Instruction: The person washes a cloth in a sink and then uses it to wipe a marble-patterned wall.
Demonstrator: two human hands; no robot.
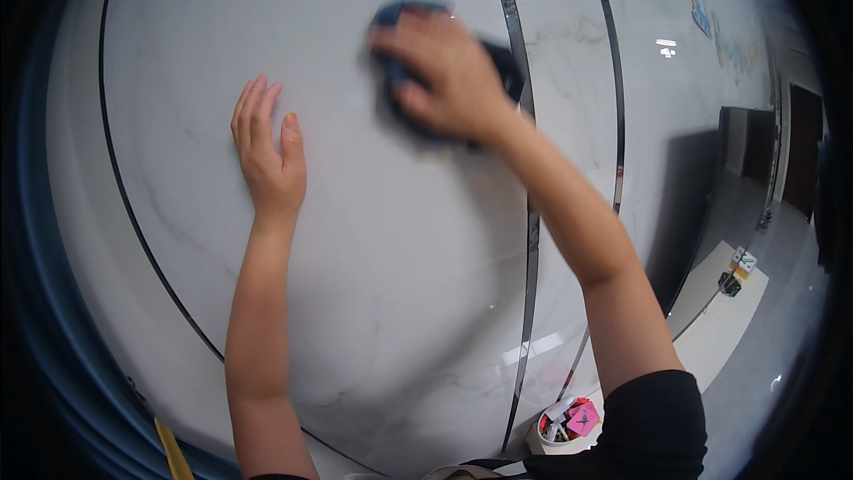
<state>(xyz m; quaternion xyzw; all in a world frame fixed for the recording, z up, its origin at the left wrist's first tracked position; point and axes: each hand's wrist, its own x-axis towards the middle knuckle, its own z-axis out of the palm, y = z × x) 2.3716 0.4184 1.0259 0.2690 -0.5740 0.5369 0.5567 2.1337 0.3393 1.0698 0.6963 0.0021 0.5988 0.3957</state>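
Note:
A glossy white marble-patterned wall panel (391,240) fills the middle of the head view. High on it, my right hand (449,71) is pressed over a dark blue cloth (410,9), its fingers bent on the fabric. Both are smeared by motion, and the cloth's middle lies hidden under the hand. Parts of the cloth stick out above, below and to the right, close to a dark metal strip (511,13). My left hand (271,156) is lower and to the left, palm toward the panel, holding nothing. Its fingers point up and the thumb stands apart.
Blue curtains (44,329) hang along the left. At the lower right, a white tub (542,441) of small items stands beside my right arm. Farther right are a dark television (711,196) and a low white cabinet (724,338) with small things on it.

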